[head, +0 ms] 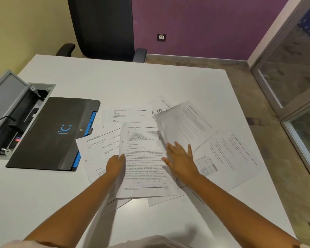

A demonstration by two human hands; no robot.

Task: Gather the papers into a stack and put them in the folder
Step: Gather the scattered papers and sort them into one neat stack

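Papers (pixel 147 158) lie fanned and overlapping mid-counter (pixel 115 83), so gathering is not finished. Left hand (pixel 115 163) pinches the top sheet's left edge, likely anchoring it as the stack base. Right hand (pixel 181 160) has its fingers (pixel 175 147) spread, touching a lifted, blurred sheet (pixel 179 122) at 1 o'clock; whether it is gripped is unclear. Folder (pixel 50 133) sits shut at 9 o'clock, beside the papers.

Two bare forearms, no watch or rings seen. Left hand (pixel 115 162), right hand (pixel 180 159) bare. Pale fuzzy sleeve (pixel 34 244) edge near left, pale garment bottom centre.
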